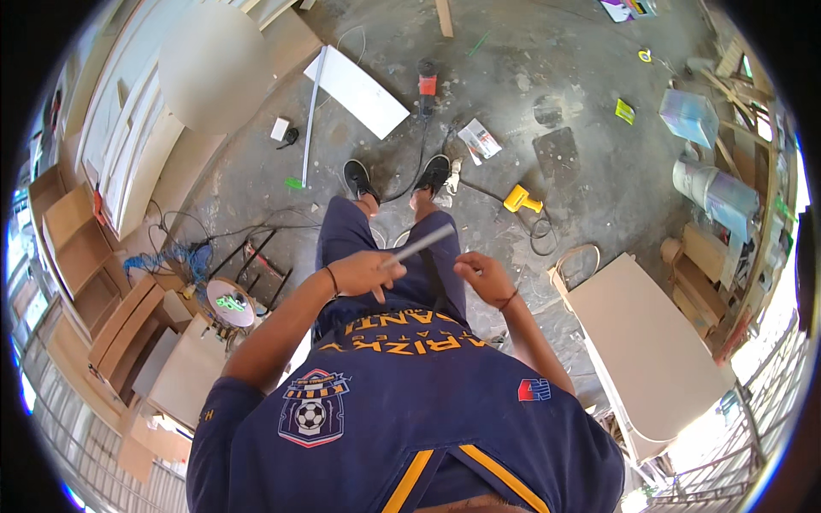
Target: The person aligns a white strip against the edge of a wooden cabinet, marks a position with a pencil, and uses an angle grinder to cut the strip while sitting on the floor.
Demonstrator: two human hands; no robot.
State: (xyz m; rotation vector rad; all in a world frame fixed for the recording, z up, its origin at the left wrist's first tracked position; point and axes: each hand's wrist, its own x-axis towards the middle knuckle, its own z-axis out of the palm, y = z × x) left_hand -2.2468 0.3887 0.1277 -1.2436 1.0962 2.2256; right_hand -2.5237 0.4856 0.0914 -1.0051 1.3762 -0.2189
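Observation:
My left hand (366,274) is closed around one end of a short, narrow grey strip (425,244) over my lap. The strip slants up to the right, its far end free above my thigh. Its exact kind does not show. To the right of the strip and apart from it is my right hand (484,278), with its fingers curled together. Whatever those fingers may hold is too small or hidden to make out.
On the concrete floor ahead lie a white board (359,92), a long metal strip (314,115), a red and black power tool (427,85) and a yellow power tool (522,200) with cords. A pale-topped table (641,342) stands at right, a round stool (231,302) at left.

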